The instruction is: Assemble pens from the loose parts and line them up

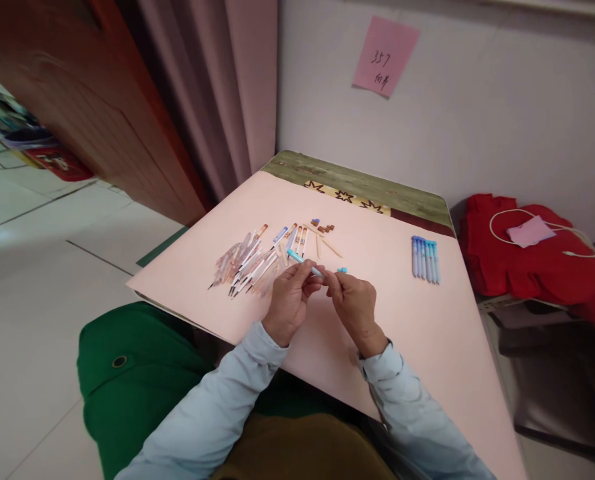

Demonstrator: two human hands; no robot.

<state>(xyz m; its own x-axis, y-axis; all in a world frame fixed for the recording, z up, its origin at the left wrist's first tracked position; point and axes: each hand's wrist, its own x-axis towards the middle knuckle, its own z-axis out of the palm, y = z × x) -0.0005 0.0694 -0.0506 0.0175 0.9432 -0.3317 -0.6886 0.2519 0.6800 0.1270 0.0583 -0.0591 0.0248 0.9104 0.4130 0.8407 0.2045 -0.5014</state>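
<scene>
Two hands meet above a pale-topped table in the head view, both grasping one light-blue pen. The left hand pinches the barrel between thumb and fingers, the turquoise end projecting up and leftward; the right hand closes thumb and fingers on the opposite end. This opposed grip presumably lets one hand steady the barrel while the other works its end. Beyond the hands and to their left lies a loose heap of slender pen parts, probably spread there for easy picking. Small brown pieces sit apart at its far side, seemingly grouped by kind. Well to the right, a row of blue pens lies side by side, turquoise ends beside darker blue ones; the common direction suggests deliberate ordering. The fingers conceal the held pen's lower end, so whether it bears a tip cannot be told. A small turquoise piece shows just beyond the right hand, its form unclear. Individual parts in the heap overlap and blur, and its near edge is partly covered by the left hand.
</scene>
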